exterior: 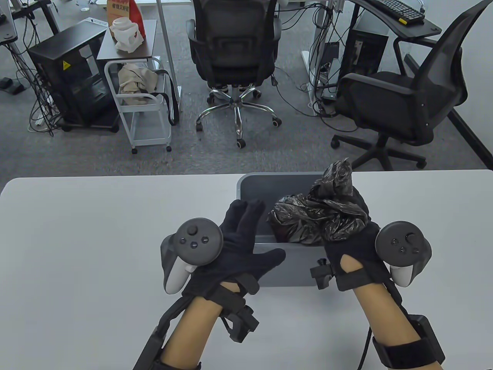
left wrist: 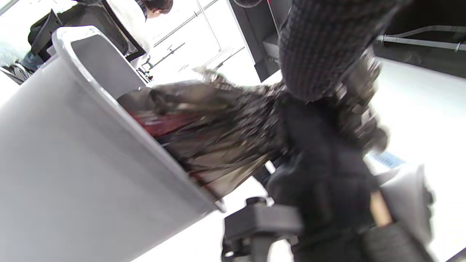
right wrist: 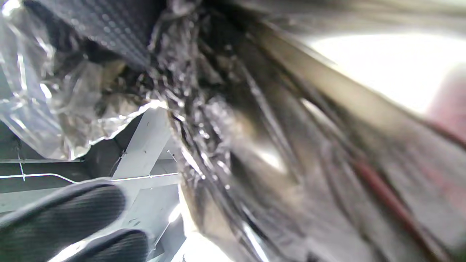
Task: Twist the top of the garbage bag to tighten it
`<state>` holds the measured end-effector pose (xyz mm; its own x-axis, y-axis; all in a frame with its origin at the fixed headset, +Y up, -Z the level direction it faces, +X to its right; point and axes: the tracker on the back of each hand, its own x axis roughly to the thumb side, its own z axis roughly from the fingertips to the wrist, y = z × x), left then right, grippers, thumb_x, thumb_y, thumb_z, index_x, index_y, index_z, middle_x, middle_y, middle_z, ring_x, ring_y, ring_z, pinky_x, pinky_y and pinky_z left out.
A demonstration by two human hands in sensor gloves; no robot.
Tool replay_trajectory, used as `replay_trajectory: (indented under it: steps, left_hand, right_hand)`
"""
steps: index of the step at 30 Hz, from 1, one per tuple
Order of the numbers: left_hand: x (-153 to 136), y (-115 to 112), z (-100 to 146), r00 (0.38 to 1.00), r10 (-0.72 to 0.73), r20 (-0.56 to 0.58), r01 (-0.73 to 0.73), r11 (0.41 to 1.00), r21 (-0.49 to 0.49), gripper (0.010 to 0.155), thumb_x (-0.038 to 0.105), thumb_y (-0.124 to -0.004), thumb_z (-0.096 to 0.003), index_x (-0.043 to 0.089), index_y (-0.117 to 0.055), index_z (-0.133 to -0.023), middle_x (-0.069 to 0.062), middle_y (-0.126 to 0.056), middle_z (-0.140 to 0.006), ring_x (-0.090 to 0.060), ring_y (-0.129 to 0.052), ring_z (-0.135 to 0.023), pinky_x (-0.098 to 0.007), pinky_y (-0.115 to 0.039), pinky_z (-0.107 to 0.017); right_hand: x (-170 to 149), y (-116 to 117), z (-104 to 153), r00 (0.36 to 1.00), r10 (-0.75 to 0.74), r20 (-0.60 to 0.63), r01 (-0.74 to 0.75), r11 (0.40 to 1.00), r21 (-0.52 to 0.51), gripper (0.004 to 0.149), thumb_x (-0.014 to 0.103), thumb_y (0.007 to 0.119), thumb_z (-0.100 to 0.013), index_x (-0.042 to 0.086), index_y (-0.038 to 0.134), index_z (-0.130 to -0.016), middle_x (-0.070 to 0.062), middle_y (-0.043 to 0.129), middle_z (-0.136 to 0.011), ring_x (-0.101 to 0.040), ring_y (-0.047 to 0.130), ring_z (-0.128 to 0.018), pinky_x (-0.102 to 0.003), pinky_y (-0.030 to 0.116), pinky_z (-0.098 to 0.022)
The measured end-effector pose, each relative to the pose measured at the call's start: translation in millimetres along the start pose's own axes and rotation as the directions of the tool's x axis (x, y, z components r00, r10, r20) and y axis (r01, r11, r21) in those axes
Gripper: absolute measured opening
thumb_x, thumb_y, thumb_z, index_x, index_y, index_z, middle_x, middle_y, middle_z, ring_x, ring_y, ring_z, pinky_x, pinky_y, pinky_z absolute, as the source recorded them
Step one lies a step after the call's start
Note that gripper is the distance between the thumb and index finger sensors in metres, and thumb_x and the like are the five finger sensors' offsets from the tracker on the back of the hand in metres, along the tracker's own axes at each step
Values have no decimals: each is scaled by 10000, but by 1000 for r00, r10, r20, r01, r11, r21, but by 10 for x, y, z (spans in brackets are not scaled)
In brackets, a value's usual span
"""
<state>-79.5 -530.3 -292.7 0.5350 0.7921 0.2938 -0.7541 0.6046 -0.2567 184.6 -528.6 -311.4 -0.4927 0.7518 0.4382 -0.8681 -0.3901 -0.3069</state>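
On the pale grey desk (exterior: 96,231) sits the grey plastic bin (exterior: 250,185) holding the crinkled black garbage bag (exterior: 304,223), its bunched top clenched in the right hand (exterior: 352,235), left hand (exterior: 238,239) spread flat, fingers apart, just left.

Past the far edge of your pale grey worktop (exterior: 84,231) you see grey carpet (exterior: 96,154). A black mesh office chair on a chrome star base (exterior: 235,58) faces away from you at the centre, and a second black office chair (exterior: 404,100) stands to its right. On the left a white wire trolley (exterior: 142,108) holds crumpled beige cloth (exterior: 133,83), just beside a black computer tower (exterior: 73,81). A black keyboard (exterior: 396,9) lies on the desk at top right.
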Motion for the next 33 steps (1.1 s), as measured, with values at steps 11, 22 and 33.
replay_trajectory:
  steps: [11, 22, 33]
  left_hand:
    - [310, -431, -560, 1000, 12, 18, -13, 997, 81, 622, 460, -917, -407, 215, -788, -964, -47, -308, -1166, -381, -259, -1078, -723, -398, -692]
    - [122, -357, -752, 974, 225, -31, -220, 968, 123, 429, 417, -837, -464, 242, -864, -855, -49, -394, -1152, -369, -275, -1072, -710, -395, -689]
    - [478, -403, -676, 939, 343, 19, -336, 929, -159, 607, 545, -780, -500, 207, -705, -998, -73, -219, -1174, -384, -97, -1065, -720, -260, -690]
  right_hand:
    - [58, -75, 93, 997, -59, 40, 49, 976, 214, 538, 493, 770, -431, 98, 911, -768, -272, 478, -1021, -570, 368, -910, -791, 300, -555]
    - [-273, -396, 352, 997, 81, -3, -79, 979, 186, 941, 650, 823, -385, 100, 464, -1060, -283, 243, -1049, -596, 252, -918, -807, 260, -554]
    - [2, 16, 97, 992, 125, -19, -125, 992, -2, 711, 526, 826, -388, 99, 677, -936, -279, 299, -1026, -592, 342, -901, -812, 352, -534]
